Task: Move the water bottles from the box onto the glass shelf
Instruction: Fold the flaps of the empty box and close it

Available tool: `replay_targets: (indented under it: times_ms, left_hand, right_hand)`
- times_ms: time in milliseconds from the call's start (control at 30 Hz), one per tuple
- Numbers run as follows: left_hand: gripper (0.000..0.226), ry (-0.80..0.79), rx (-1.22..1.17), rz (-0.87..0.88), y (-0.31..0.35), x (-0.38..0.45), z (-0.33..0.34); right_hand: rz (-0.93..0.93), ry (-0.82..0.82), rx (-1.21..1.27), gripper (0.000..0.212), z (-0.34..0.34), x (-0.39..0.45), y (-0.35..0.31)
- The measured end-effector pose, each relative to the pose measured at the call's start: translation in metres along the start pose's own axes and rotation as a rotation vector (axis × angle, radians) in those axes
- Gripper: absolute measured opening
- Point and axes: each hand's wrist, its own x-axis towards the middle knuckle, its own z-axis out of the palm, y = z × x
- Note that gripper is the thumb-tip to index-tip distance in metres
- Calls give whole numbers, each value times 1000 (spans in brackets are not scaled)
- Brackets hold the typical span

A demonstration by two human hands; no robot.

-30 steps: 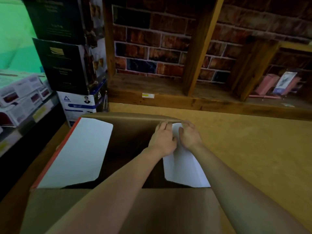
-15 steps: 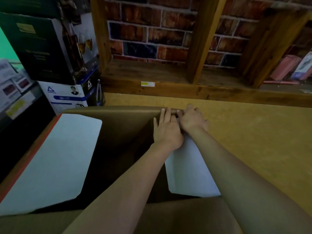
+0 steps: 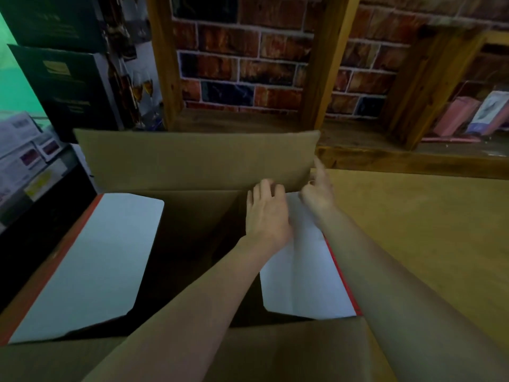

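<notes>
We are only opening the box [image 3: 192,244]: its far flap [image 3: 198,158] stands upright, our left hand [image 3: 265,213] loose-fingered at the flap's base, our right hand [image 3: 316,193] beside it, fingers relaxed, holding nothing. No water bottles show in the dark interior, so every bottle is left to move.

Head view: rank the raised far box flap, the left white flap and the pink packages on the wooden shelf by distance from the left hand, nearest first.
1. Raised far box flap: just beyond the left hand and its fingertips.
2. Left white flap: across the box opening, to the left.
3. Pink packages: far right, on the wooden shelf.
</notes>
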Motion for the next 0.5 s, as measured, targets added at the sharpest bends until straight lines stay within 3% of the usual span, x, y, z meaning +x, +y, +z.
replay_targets:
  times_ms: [133, 267, 367, 500]
  left_hand:
    - [43, 245, 42, 196, 5, -8, -22]
    - [51, 335, 85, 251, 5, -17, -36]
    - [50, 328, 169, 284, 5, -27, -41]
    - [35, 156, 129, 250, 4, -38, -46]
  right_hand:
    - [-35, 29, 13, 56, -12, -10, 0]
    - [-56, -4, -46, 57, -27, -19, 3]
    - [-57, -42, -118, 58, -39, -24, 11]
    - [-75, -128, -258, 58, -54, -35, 16]
